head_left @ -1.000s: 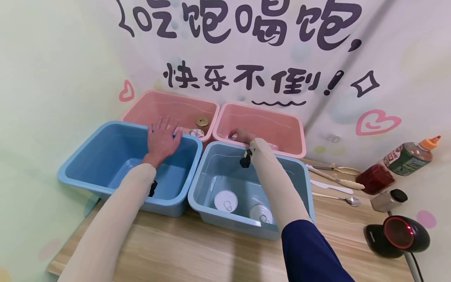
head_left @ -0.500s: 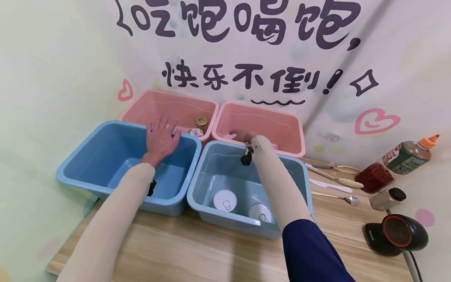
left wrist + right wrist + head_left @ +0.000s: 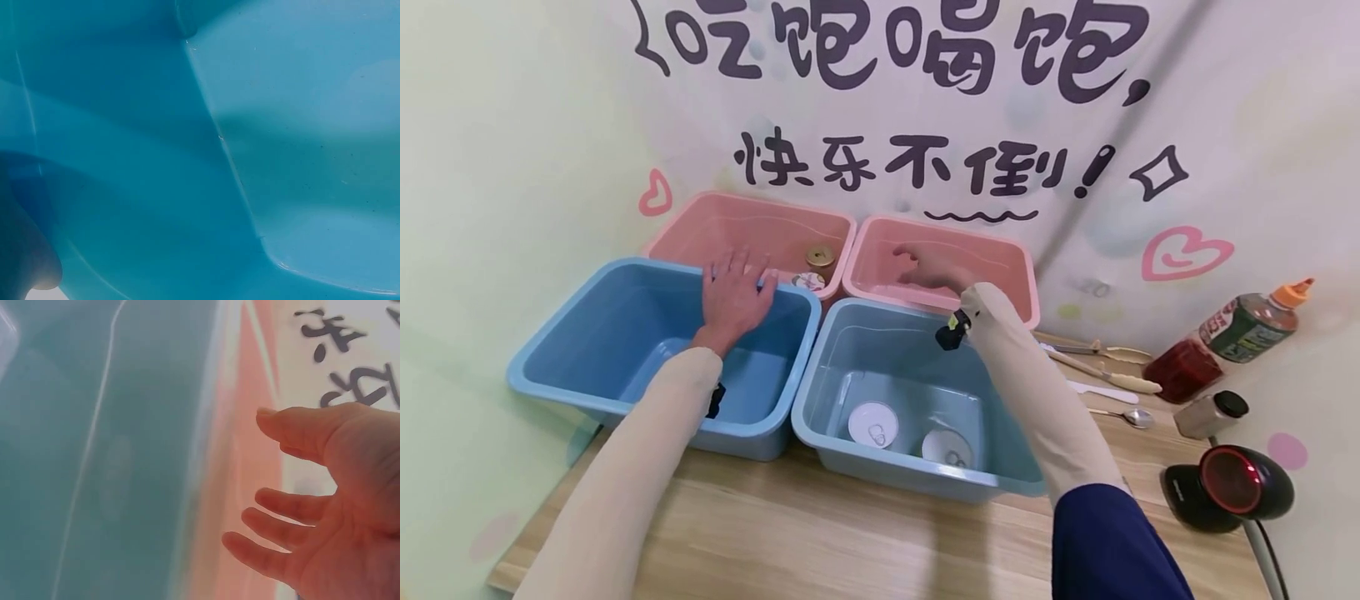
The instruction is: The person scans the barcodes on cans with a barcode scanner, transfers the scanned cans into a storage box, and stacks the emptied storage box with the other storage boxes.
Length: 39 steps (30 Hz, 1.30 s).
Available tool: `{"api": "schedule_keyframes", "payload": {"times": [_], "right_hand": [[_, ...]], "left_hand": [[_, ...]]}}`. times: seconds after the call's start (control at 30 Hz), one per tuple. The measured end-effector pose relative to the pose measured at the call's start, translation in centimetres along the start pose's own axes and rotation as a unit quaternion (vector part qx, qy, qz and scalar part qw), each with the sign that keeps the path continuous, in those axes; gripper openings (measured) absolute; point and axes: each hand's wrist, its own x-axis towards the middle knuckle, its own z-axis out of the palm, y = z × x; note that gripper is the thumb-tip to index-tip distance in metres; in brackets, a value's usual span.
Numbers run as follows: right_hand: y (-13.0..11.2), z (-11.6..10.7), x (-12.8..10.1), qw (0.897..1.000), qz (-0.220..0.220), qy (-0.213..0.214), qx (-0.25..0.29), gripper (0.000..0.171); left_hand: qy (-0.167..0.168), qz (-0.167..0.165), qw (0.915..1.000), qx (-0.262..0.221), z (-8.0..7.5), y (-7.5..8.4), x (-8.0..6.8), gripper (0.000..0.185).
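Note:
My left hand (image 3: 734, 292) lies flat with spread fingers on the far rim of the left blue bin (image 3: 587, 292). My right hand (image 3: 928, 268) hovers open above the right pink bin (image 3: 1022, 258), fingers relaxed and holding nothing; the right wrist view shows its empty palm (image 3: 337, 512). The right blue bin (image 3: 850, 333) holds two white pull-tab cans (image 3: 873, 423) (image 3: 947, 447). In the left pink bin (image 3: 700, 225) stand a gold-lidded jar (image 3: 820, 254) and a small round tub (image 3: 807, 281). The left wrist view shows only blue plastic (image 3: 250, 156).
The four bins stand in a block on a wooden table (image 3: 850, 542) against a printed wall. To the right lie cutlery (image 3: 1112, 382), a red sauce pack (image 3: 1180, 367), an orange-capped bottle (image 3: 1255, 321), a small jar (image 3: 1210, 414) and a black scanner (image 3: 1232, 487).
My right hand has lifted out of the right pink bin and opened, and the arm has swung rightward. The left hand has stayed on the blue bin's rim.

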Motion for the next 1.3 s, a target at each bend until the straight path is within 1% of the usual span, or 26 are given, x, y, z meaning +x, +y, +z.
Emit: {"api": "schedule_keyframes", "payload": {"times": [0.1,0.27,0.4,0.57,0.63,0.73,0.83,0.97,1.17,1.3], "right_hand": [[-0.3,-0.2,-1.5,1.0,-0.022,0.012,-0.006,0.058],[-1.2,-0.1,-4.1,0.995,-0.061,0.043,-0.063,0.06],[-2.1,0.2,-6.1,0.991,-0.088,0.059,-0.088,0.064],[-3.4,0.9,-8.1,0.984,-0.128,0.077,-0.093,0.063],[-3.9,1.4,-8.8,0.984,-0.138,0.076,-0.08,0.064],[-4.5,2.4,-9.7,0.987,-0.141,0.057,-0.055,0.067],[-4.8,3.5,-10.6,0.989,-0.138,0.027,-0.04,0.07],[-5.0,5.2,-11.0,0.989,-0.139,-0.017,-0.055,0.075],[-5.0,7.7,-10.6,0.986,-0.106,-0.091,-0.091,0.08],[-4.7,9.4,-9.9,0.981,-0.102,-0.141,-0.092,0.073]], "left_hand": [[-0.001,-0.001,1.0,0.003,0.0,0.0,0.0,0.061],[-0.001,0.0,1.0,-0.003,0.0,0.1,0.1,0.06],[0.002,0.0,1.0,-0.003,0.0,0.1,0.1,0.059],[-0.001,-0.001,1.0,0.002,-0.2,0.2,0.0,0.059],[-0.004,-0.002,1.0,0.003,-0.2,0.2,-0.1,0.06],[-0.007,-0.004,1.0,0.004,-0.2,0.3,-0.1,0.06],[-0.005,-0.003,1.0,0.002,-0.2,0.3,0.0,0.06],[0.001,-0.001,1.0,0.002,-0.2,0.3,0.0,0.06],[0.003,-0.001,1.0,0.002,-0.2,0.3,0.0,0.06],[0.0,-0.003,1.0,0.002,-0.1,0.3,0.0,0.06]]}}
